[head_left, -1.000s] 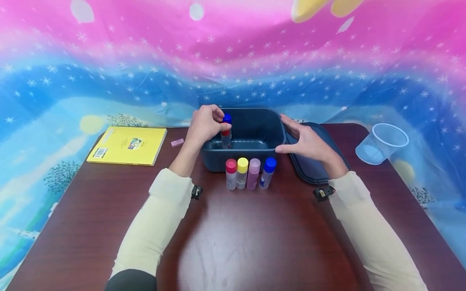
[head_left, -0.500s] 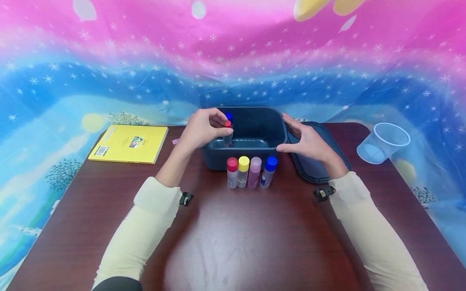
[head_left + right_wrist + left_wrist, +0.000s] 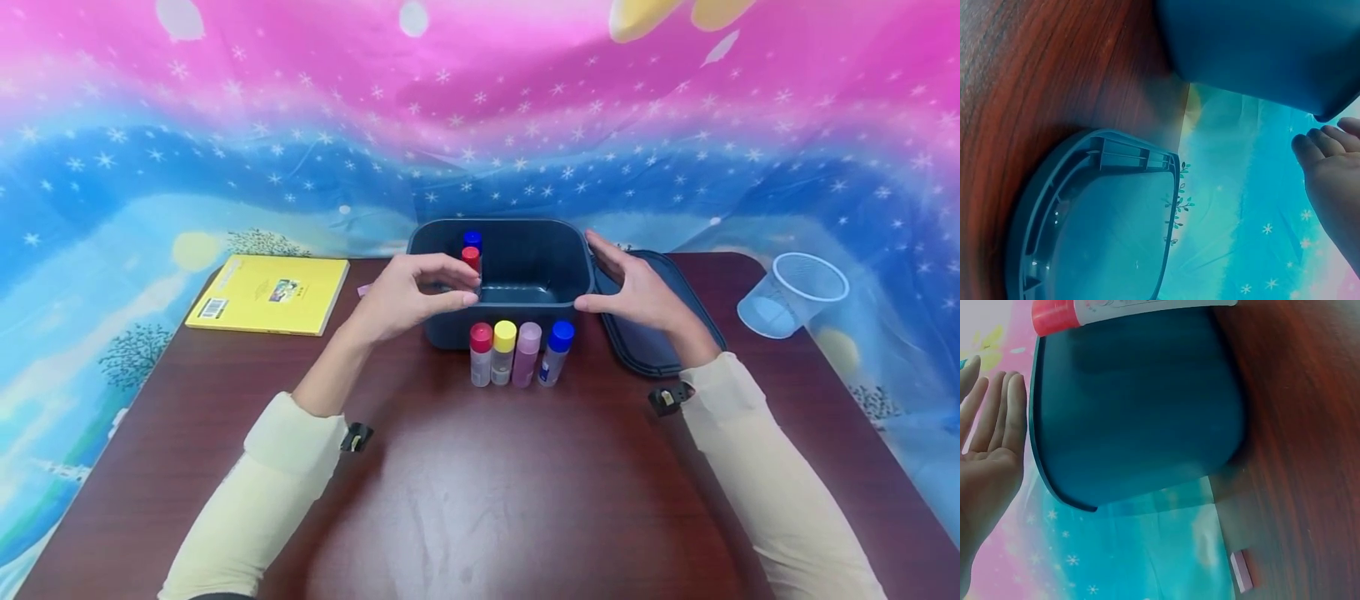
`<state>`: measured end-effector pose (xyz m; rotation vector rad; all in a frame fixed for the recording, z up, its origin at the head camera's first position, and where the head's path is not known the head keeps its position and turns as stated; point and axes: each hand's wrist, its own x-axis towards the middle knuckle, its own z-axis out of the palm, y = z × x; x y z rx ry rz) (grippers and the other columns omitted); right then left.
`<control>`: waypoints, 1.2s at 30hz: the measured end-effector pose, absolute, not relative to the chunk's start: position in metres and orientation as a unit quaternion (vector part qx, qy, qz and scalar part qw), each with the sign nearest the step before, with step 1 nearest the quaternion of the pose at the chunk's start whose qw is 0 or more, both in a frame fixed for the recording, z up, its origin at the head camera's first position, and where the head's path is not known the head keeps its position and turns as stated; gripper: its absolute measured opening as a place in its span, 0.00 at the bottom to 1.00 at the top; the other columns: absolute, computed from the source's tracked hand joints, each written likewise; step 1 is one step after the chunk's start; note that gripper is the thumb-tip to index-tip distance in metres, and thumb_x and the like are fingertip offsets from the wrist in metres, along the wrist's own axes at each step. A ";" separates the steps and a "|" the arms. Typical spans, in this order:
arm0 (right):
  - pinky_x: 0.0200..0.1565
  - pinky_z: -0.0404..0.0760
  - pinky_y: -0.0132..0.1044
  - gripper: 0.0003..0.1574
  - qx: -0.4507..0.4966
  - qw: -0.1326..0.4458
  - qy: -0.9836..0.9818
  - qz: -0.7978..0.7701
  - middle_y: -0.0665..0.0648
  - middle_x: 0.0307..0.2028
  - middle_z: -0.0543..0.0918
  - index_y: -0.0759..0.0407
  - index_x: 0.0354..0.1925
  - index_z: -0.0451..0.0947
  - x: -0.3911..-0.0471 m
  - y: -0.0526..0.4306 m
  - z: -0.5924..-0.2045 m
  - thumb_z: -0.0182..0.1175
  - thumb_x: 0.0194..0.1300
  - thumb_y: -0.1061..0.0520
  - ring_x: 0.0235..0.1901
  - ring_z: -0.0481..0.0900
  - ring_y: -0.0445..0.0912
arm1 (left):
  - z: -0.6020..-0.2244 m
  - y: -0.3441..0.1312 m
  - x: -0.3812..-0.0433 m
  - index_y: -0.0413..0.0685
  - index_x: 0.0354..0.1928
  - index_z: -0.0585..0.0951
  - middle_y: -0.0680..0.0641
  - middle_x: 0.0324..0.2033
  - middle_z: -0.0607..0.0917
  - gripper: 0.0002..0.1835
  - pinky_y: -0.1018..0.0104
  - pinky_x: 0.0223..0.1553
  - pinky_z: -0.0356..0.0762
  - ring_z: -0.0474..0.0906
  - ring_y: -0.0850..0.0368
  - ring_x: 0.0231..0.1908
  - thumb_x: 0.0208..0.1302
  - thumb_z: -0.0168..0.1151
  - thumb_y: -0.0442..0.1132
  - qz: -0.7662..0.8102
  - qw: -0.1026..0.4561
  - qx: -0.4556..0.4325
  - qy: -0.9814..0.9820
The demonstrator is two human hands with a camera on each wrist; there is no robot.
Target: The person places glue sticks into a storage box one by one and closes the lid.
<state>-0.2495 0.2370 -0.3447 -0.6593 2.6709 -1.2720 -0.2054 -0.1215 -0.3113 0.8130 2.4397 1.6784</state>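
Note:
A dark blue-grey storage box (image 3: 442, 327) stands at the back of the table. Inside its left end are two upright glue sticks, one with a blue cap (image 3: 472, 239) and one with a red cap (image 3: 470, 257). My left hand (image 3: 405, 292) hovers over the box's front left rim, thumb and fingers apart and holding nothing. At the right end, my right hand (image 3: 633, 292) spreads its thumb and fingers by the rim. In front of the box stand several glue sticks: red-capped (image 3: 481, 354), yellow-capped (image 3: 504, 352), pink (image 3: 527, 354) and blue-capped (image 3: 556, 353).
The box's lid (image 3: 651, 333) lies to its right, partly behind my right hand. A white mesh pen holder (image 3: 791, 293) stands at the far right. A yellow book (image 3: 270, 293) lies at the back left. Near the box's left side is a small pink eraser (image 3: 1241, 571).
My left hand has let go of the red-capped glue stick in the box and drawn back toward the front left. My right hand stays at the box's right end.

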 end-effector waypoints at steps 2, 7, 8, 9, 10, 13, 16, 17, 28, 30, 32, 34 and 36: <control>0.73 0.55 0.58 0.63 -0.217 0.057 0.882 -0.415 0.50 0.80 0.47 0.43 0.82 0.45 -0.249 0.237 -0.344 0.73 0.62 0.41 0.77 0.51 0.54 | -0.313 -0.124 -0.202 0.48 0.53 0.87 0.49 0.47 0.88 0.16 0.60 0.49 0.85 0.84 0.56 0.48 0.64 0.73 0.42 0.539 0.042 0.273 0.796; 0.73 0.52 0.62 0.64 -0.217 0.062 0.890 -0.397 0.48 0.81 0.45 0.41 0.82 0.43 -0.249 0.236 -0.341 0.71 0.61 0.38 0.78 0.48 0.54 | -0.319 -0.127 -0.194 0.49 0.55 0.87 0.52 0.48 0.88 0.18 0.61 0.49 0.84 0.85 0.58 0.49 0.63 0.74 0.43 0.528 0.067 0.271 0.802; 0.73 0.52 0.63 0.65 -0.215 0.063 0.893 -0.391 0.48 0.81 0.44 0.40 0.82 0.42 -0.248 0.236 -0.340 0.71 0.61 0.37 0.78 0.47 0.54 | -0.319 -0.127 -0.193 0.49 0.55 0.87 0.52 0.48 0.89 0.19 0.62 0.49 0.84 0.85 0.59 0.49 0.63 0.74 0.43 0.529 0.070 0.268 0.802; 0.73 0.51 0.65 0.66 -0.212 0.064 0.896 -0.384 0.47 0.81 0.44 0.40 0.82 0.42 -0.249 0.235 -0.340 0.71 0.60 0.36 0.78 0.46 0.54 | -0.320 -0.128 -0.191 0.48 0.55 0.87 0.52 0.48 0.89 0.20 0.62 0.49 0.85 0.85 0.59 0.49 0.62 0.74 0.43 0.528 0.072 0.266 0.803; 0.72 0.50 0.66 0.66 -0.209 0.065 0.899 -0.379 0.47 0.81 0.44 0.39 0.82 0.41 -0.249 0.234 -0.339 0.71 0.60 0.35 0.78 0.46 0.54 | -0.321 -0.128 -0.190 0.49 0.55 0.87 0.53 0.47 0.89 0.20 0.62 0.49 0.85 0.85 0.59 0.49 0.62 0.75 0.44 0.526 0.074 0.264 0.805; 0.72 0.49 0.68 0.67 -0.205 0.069 0.905 -0.365 0.46 0.81 0.43 0.37 0.82 0.40 -0.250 0.233 -0.337 0.70 0.59 0.33 0.79 0.44 0.53 | -0.324 -0.127 -0.187 0.49 0.55 0.87 0.53 0.47 0.89 0.20 0.63 0.50 0.84 0.85 0.60 0.48 0.62 0.75 0.43 0.513 0.080 0.266 0.813; 0.71 0.47 0.70 0.67 -0.211 0.070 0.907 -0.357 0.46 0.81 0.42 0.39 0.82 0.39 -0.252 0.233 -0.338 0.70 0.60 0.33 0.79 0.41 0.53 | -0.328 -0.127 -0.185 0.50 0.56 0.87 0.54 0.47 0.89 0.20 0.63 0.50 0.84 0.85 0.61 0.49 0.62 0.75 0.43 0.497 0.093 0.270 0.820; 0.71 0.47 0.70 0.67 -0.213 0.070 0.908 -0.354 0.45 0.81 0.41 0.40 0.82 0.39 -0.252 0.233 -0.338 0.69 0.61 0.33 0.79 0.41 0.53 | -0.330 -0.126 -0.185 0.50 0.57 0.87 0.54 0.47 0.89 0.20 0.63 0.50 0.84 0.85 0.61 0.49 0.62 0.74 0.42 0.493 0.095 0.271 0.822; 0.71 0.48 0.70 0.64 -0.220 0.064 0.911 -0.343 0.46 0.81 0.41 0.44 0.82 0.41 -0.254 0.232 -0.343 0.71 0.63 0.42 0.79 0.41 0.54 | -0.346 -0.123 -0.186 0.43 0.60 0.83 0.46 0.50 0.88 0.25 0.61 0.51 0.83 0.85 0.55 0.50 0.60 0.76 0.38 0.497 0.094 0.275 0.818; 0.71 0.49 0.70 0.64 -0.217 0.066 0.911 -0.344 0.46 0.81 0.41 0.45 0.82 0.41 -0.254 0.232 -0.342 0.71 0.63 0.42 0.79 0.41 0.54 | -0.350 -0.121 -0.186 0.42 0.61 0.82 0.45 0.50 0.88 0.27 0.61 0.51 0.83 0.85 0.53 0.51 0.59 0.76 0.37 0.502 0.095 0.275 0.814; 0.71 0.49 0.70 0.65 -0.215 0.067 0.911 -0.346 0.46 0.81 0.42 0.45 0.82 0.41 -0.255 0.232 -0.342 0.71 0.62 0.41 0.79 0.42 0.54 | -0.354 -0.119 -0.186 0.41 0.61 0.82 0.45 0.50 0.88 0.28 0.60 0.51 0.84 0.85 0.53 0.50 0.59 0.77 0.37 0.507 0.094 0.273 0.812; 0.71 0.49 0.70 0.66 -0.213 0.066 0.911 -0.347 0.46 0.81 0.42 0.46 0.82 0.41 -0.255 0.231 -0.341 0.71 0.62 0.40 0.79 0.42 0.54 | -0.357 -0.117 -0.185 0.42 0.60 0.83 0.45 0.49 0.88 0.27 0.60 0.51 0.84 0.85 0.53 0.50 0.59 0.77 0.38 0.507 0.088 0.272 0.813; 0.71 0.49 0.70 0.66 -0.214 0.065 0.910 -0.348 0.46 0.81 0.42 0.46 0.82 0.42 -0.256 0.231 -0.341 0.71 0.61 0.39 0.79 0.42 0.54 | -0.359 -0.116 -0.185 0.43 0.59 0.84 0.46 0.48 0.88 0.25 0.58 0.51 0.84 0.85 0.54 0.48 0.59 0.77 0.38 0.508 0.076 0.271 0.814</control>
